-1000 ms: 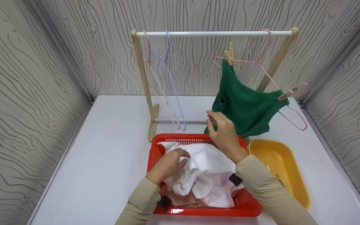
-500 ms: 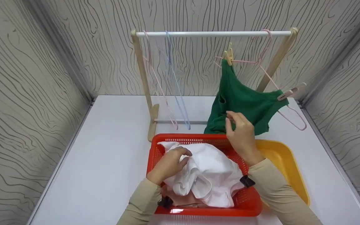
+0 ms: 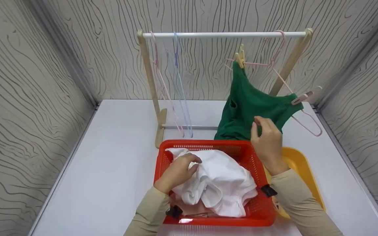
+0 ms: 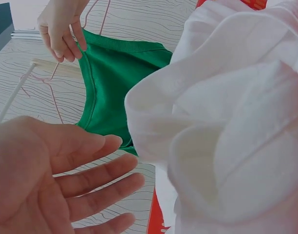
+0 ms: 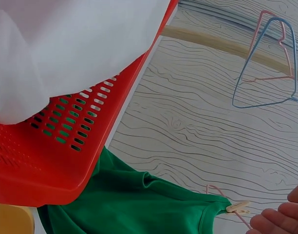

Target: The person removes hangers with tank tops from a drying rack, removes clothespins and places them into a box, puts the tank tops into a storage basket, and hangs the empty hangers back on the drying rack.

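In the head view my left hand is over a heap of white cloth in a red basket. Its fingers are loosely bent and apart, with nothing between them in the left wrist view. My right hand is raised past the basket's right rim, in front of a green garment. Its fingers are relaxed and hold nothing visible. The garment droops from a pink hanger, clipped by a cream clothespin and a pale pink clothespin. Its lower end is hidden behind the basket.
A rack with a white rod and wooden posts stands at the back. Another pink hanger and a blue hanger hang bare at its left. A yellow basin sits right of the basket, partly under my right arm.
My right hand has moved to the right, from over the basket's far rim to in front of the green garment. The bare hangers sway slightly. My left hand has barely moved.
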A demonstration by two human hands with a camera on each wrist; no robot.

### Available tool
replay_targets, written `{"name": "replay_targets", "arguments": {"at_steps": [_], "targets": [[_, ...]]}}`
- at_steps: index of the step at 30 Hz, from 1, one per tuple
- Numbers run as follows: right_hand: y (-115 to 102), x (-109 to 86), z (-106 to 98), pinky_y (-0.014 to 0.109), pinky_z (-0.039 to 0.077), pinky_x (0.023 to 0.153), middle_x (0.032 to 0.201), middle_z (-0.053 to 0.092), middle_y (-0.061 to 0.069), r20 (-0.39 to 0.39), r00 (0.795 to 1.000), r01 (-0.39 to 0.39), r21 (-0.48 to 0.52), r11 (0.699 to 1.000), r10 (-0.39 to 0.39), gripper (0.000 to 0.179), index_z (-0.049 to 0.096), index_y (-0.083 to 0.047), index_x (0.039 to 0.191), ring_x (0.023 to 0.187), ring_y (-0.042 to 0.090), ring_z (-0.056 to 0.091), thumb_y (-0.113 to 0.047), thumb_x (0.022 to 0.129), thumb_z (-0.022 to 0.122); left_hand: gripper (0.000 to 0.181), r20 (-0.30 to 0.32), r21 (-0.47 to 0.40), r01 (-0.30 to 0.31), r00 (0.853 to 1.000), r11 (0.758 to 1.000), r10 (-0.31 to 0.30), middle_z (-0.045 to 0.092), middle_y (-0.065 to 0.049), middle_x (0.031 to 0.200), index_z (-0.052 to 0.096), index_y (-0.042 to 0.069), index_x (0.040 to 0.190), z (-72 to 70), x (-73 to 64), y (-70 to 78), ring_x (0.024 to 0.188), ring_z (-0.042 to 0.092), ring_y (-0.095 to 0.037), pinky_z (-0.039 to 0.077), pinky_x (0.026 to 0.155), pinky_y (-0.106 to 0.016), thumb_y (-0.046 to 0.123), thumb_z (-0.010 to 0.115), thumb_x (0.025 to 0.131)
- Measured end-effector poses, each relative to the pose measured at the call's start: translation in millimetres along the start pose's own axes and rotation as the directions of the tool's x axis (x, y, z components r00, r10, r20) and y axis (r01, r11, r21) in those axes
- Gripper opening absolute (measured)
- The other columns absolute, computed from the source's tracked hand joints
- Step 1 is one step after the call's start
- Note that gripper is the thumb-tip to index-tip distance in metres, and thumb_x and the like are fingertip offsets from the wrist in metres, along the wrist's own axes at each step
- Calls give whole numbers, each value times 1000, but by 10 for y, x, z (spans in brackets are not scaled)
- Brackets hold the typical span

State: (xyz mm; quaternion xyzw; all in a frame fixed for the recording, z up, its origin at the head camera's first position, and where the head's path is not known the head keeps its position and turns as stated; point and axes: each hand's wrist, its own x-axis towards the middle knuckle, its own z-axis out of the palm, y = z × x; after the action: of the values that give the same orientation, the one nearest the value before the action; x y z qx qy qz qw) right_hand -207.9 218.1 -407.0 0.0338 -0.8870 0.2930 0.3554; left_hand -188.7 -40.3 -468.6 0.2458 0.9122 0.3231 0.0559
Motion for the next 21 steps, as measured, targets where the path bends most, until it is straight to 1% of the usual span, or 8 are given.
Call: {"name": "replay_targets", "arguments": {"at_steps": [5, 8, 12, 16, 21], "targets": [[71, 8, -62, 49, 54, 90, 106, 69, 24, -50, 999, 2, -44, 999, -4, 24, 65, 7, 108, 98, 38, 68, -11, 93, 61, 21, -6, 3, -12, 1000, 1000, 12, 71, -7, 113, 67, 11, 112, 1, 3, -5, 108, 65, -21, 52, 100, -37, 16, 61, 93], [118, 33, -111, 51, 55, 87, 103, 68, 27, -90, 996, 13, -75, 997, -19, 23, 64, 11, 106, 93, 40, 68, -7, 92, 60, 21, -12, -8, -17, 1000, 1000, 17, 71, -7, 112, 67, 10, 112, 15, 10, -14, 107, 65, -21, 52, 99, -37, 14, 61, 93], [171, 88, -203, 54, 55, 86, 102, 66, 30, -136, 990, 14, -102, 995, -28, 22, 62, 13, 106, 92, 43, 66, -4, 92, 59, 21, -15, -24, -19, 1000, 1000, 18, 71, -7, 112, 68, 9, 112, 24, 13, -16, 107, 66, -21, 52, 100, -37, 14, 61, 93], [209, 144, -311, 54, 52, 91, 106, 66, 29, -178, 984, -3, -134, 991, -21, 24, 63, 12, 108, 99, 43, 65, -6, 93, 57, 21, -17, -37, -5, 1000, 999, 5, 71, -7, 113, 68, 10, 113, 21, 6, -12, 108, 66, -21, 52, 100, -37, 15, 61, 93], [278, 196, -407, 54, 50, 98, 112, 66, 27, -224, 975, -46, -173, 984, 7, 26, 62, 10, 110, 106, 42, 63, -10, 95, 55, 22, -19, -43, -3, 1000, 999, 2, 71, -7, 113, 67, 10, 113, 25, 4, -20, 108, 65, -22, 52, 100, -37, 14, 61, 93]]}}
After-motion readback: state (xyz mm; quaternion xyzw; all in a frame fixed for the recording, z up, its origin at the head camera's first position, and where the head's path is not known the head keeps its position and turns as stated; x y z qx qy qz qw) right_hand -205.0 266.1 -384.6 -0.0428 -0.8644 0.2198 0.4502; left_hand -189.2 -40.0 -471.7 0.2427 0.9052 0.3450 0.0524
